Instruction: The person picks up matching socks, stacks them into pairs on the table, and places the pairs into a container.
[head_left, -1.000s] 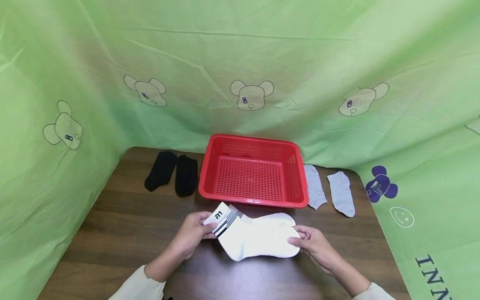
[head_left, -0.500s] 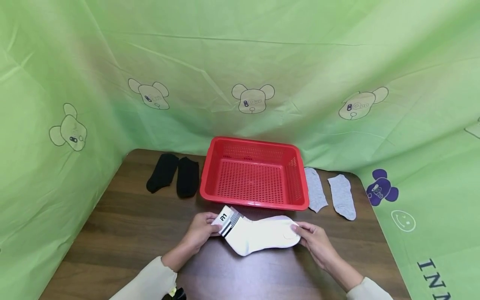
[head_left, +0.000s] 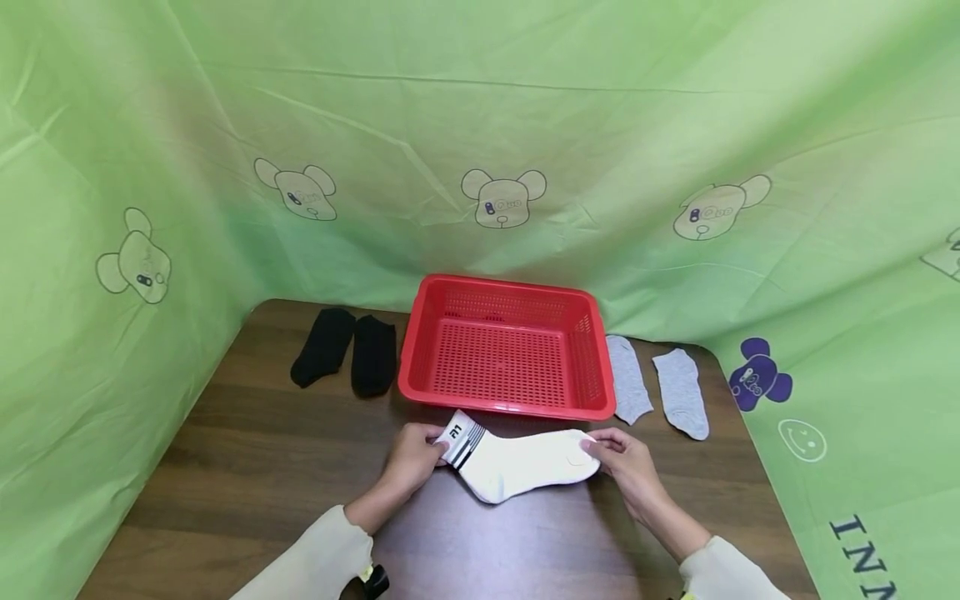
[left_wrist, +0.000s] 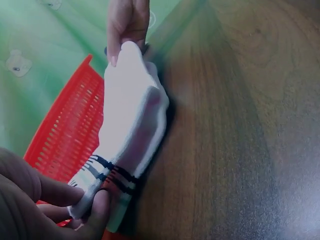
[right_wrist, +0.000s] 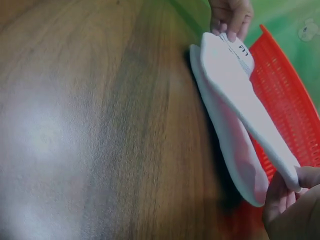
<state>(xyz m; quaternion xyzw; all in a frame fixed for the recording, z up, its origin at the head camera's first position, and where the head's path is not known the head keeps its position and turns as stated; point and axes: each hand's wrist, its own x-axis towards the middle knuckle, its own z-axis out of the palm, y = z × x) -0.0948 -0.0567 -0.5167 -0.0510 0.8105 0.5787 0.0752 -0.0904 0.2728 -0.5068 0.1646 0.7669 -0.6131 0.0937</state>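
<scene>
A pair of white socks, one lying over the other, is stretched sideways in front of the red basket. Dark stripes and a small black mark show on the cuff. My left hand pinches the cuff between thumb and fingers. At the other end, my right hand pinches the toe. The left wrist view shows my left thumb and fingers on the striped cuff, with a second layer beneath. In the right wrist view the lower sock hangs slightly apart from the upper one.
Behind the socks stands a red perforated basket. Two black socks lie to its left, and two grey socks to its right. Green printed cloth walls in the brown wooden table at the back and sides.
Both hands have kept their grip. The left hand has shifted a little to the right with the cuff, and the lower sock's toe, spread out earlier, now lies hidden behind the upper one.
</scene>
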